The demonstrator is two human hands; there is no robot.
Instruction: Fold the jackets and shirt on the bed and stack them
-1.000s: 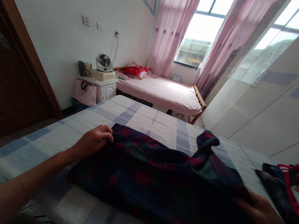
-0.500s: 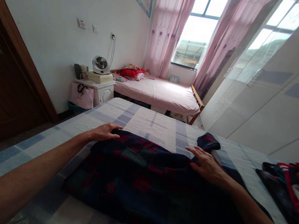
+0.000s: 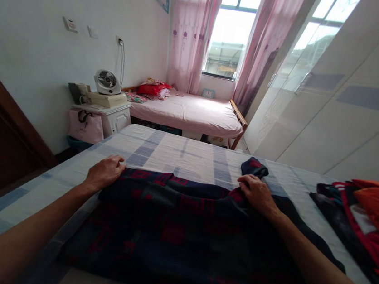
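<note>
A dark navy-and-green garment [image 3: 172, 231] with red block patterns lies spread on the bed in front of me. My left hand [image 3: 105, 172] grips its far left corner with curled fingers. At the far edge on the right, my right hand [image 3: 257, 193] pinches the cloth. Just beyond that hand, a bunched dark piece of cloth [image 3: 254, 167] with a red patch rests on the sheet; whether it belongs to the same garment I cannot tell. The garment's near right part is dark and partly covered by my right forearm.
A blue-and-white checked sheet [image 3: 181, 152] covers the bed. Folded clothes [image 3: 364, 226] are piled at the right. Beyond stand a pink-covered bed [image 3: 193, 112] and a white cabinet [image 3: 118, 120] with a fan [image 3: 108, 81]. White wardrobes [image 3: 315, 115] line the right side.
My fingers, stretched out before, are now curled onto the garment's far edge. The left hand has shifted left and the garment's far edge looks straighter. The view has turned slightly right.
</note>
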